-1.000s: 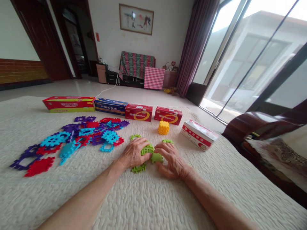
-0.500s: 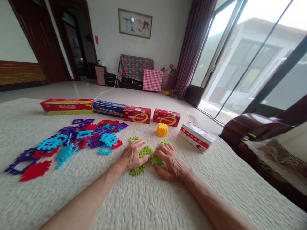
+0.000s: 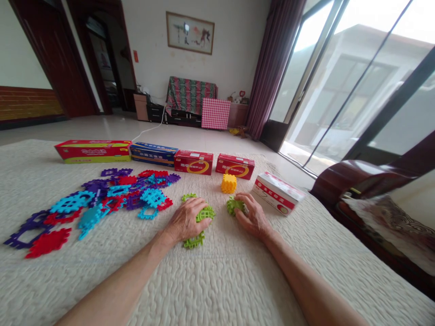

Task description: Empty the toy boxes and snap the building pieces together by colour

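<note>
My left hand (image 3: pixel 189 219) rests on the quilted cover, thumb and fingers curled around a lime-green interlocking tile (image 3: pixel 205 213). Other green pieces stick out from under it: one notched tile (image 3: pixel 194 241) near the wrist side and another (image 3: pixel 188 197) beyond the fingertips. To the right, my right hand (image 3: pixel 253 216) is closed on a green notched piece (image 3: pixel 235 206), its fingers partly covering it. Just beyond the hands stands a small yellow cube (image 3: pixel 229 184) built of similar tiles.
Purple, red and blue tiles (image 3: pixel 117 190) lie in a loose pile at left. Along the back stand a red-and-green box (image 3: pixel 93 151), a blue box (image 3: pixel 154 155) and two red boxes (image 3: pixel 193 162). A white box (image 3: pixel 278 192) sits at right, near a wooden armrest (image 3: pixel 346 181).
My right hand has moved right and slightly away from me with green pieces, widening the gap to my left hand. The left hand stays nearly in place.
</note>
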A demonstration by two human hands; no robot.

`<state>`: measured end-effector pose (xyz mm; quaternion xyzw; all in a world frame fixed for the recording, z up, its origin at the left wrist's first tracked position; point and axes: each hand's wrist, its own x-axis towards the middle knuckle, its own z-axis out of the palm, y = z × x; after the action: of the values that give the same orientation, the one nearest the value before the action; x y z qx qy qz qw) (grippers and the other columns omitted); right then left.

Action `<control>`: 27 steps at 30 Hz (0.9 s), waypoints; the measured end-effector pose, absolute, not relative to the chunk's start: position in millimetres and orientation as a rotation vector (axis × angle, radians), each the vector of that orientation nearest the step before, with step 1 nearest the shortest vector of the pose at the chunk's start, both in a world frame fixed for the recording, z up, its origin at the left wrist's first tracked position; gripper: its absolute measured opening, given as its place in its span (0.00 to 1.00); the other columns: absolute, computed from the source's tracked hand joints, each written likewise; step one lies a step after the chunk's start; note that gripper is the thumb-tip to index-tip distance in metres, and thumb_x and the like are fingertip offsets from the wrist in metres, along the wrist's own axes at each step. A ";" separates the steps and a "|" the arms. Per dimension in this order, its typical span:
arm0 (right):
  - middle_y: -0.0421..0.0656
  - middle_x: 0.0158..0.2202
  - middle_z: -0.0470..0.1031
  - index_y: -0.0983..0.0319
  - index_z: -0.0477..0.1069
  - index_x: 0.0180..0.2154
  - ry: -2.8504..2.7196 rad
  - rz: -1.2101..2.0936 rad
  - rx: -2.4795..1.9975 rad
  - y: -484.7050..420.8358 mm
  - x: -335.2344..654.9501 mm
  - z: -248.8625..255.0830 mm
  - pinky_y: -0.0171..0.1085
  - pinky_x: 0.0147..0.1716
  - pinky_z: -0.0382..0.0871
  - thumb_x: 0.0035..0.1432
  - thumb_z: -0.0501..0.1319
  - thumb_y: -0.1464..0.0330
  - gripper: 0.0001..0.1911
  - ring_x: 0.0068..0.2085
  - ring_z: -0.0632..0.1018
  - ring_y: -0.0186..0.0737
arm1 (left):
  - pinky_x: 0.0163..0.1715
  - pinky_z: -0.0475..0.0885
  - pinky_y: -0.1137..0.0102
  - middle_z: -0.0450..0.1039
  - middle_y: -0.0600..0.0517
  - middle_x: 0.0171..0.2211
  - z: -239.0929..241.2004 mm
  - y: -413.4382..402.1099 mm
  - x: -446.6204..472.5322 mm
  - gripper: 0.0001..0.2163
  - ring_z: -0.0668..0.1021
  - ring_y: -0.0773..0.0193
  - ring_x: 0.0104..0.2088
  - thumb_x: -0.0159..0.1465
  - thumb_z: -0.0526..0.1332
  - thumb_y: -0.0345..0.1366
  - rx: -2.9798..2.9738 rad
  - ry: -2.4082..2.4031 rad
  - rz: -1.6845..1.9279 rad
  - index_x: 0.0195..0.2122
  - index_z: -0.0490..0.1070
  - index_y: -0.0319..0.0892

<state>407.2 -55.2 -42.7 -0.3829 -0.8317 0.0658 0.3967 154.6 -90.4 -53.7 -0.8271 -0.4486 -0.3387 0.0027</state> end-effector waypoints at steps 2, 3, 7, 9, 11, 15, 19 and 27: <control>0.49 0.49 0.70 0.60 0.67 0.45 -2.122 0.158 -0.990 -54.8 407.3 -43.4 0.47 0.48 0.69 0.53 0.57 0.72 0.15 0.48 0.74 0.46 | 0.52 0.68 0.57 0.74 0.45 0.46 -53.1 -90.8 155.0 0.14 0.74 0.53 0.49 0.57 0.62 0.38 -2.599 -1.408 -1.065 0.44 0.73 0.42; 0.50 0.50 0.69 0.60 0.67 0.45 -2.128 0.145 -1.000 -54.8 407.5 -43.2 0.48 0.49 0.68 0.53 0.57 0.71 0.16 0.49 0.74 0.47 | 0.53 0.68 0.56 0.74 0.45 0.46 -52.6 -91.3 155.3 0.14 0.74 0.53 0.49 0.57 0.61 0.38 -2.605 -1.407 -1.064 0.44 0.73 0.42; 0.51 0.53 0.67 0.60 0.67 0.46 -2.123 0.050 -0.954 -59.0 406.1 -38.7 0.53 0.51 0.65 0.54 0.57 0.71 0.16 0.53 0.71 0.50 | 0.54 0.67 0.56 0.74 0.45 0.48 -49.6 -93.6 156.6 0.16 0.73 0.53 0.50 0.58 0.61 0.40 -2.574 -1.413 -1.130 0.47 0.71 0.41; 0.50 0.52 0.69 0.60 0.67 0.46 -2.124 0.024 -0.873 -65.2 401.6 -34.9 0.52 0.52 0.66 0.55 0.57 0.72 0.15 0.52 0.71 0.48 | 0.54 0.67 0.57 0.74 0.44 0.47 -47.1 -94.4 155.5 0.15 0.74 0.54 0.50 0.60 0.59 0.39 -2.504 -1.441 -1.219 0.47 0.71 0.39; 0.49 0.50 0.69 0.59 0.66 0.46 -2.155 0.044 -0.792 -74.0 393.8 -31.9 0.50 0.51 0.67 0.55 0.56 0.73 0.15 0.51 0.71 0.46 | 0.51 0.70 0.60 0.75 0.45 0.43 -44.2 -94.6 152.8 0.12 0.75 0.56 0.46 0.60 0.58 0.36 -2.445 -1.495 -1.294 0.43 0.73 0.39; 0.50 0.54 0.67 0.59 0.64 0.50 -2.336 0.149 -0.687 -93.1 372.8 -31.1 0.49 0.53 0.67 0.57 0.55 0.73 0.19 0.54 0.70 0.45 | 0.45 0.72 0.63 0.76 0.47 0.37 -41.4 -93.8 146.0 0.08 0.77 0.58 0.41 0.57 0.57 0.30 -2.446 -1.566 -1.280 0.35 0.75 0.41; 0.52 0.60 0.61 0.60 0.61 0.54 -2.460 0.201 -0.677 -102.9 355.7 -34.8 0.52 0.56 0.64 0.57 0.56 0.73 0.22 0.59 0.66 0.48 | 0.47 0.70 0.60 0.76 0.48 0.36 -45.0 -92.4 144.0 0.10 0.75 0.56 0.42 0.55 0.58 0.28 -2.465 -1.563 -1.133 0.35 0.76 0.41; 0.48 0.52 0.68 0.59 0.67 0.49 -2.413 0.277 -0.727 -97.8 344.5 -42.3 0.45 0.51 0.69 0.59 0.53 0.77 0.17 0.51 0.72 0.42 | 0.44 0.71 0.61 0.76 0.49 0.37 -49.8 -89.6 145.5 0.10 0.75 0.57 0.41 0.55 0.57 0.26 -2.460 -1.552 -1.112 0.34 0.76 0.42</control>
<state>344.5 -97.8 -42.3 -0.2738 -0.9084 0.1042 0.2983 145.5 -89.6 -49.8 -0.7898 -0.4985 -0.3570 0.0139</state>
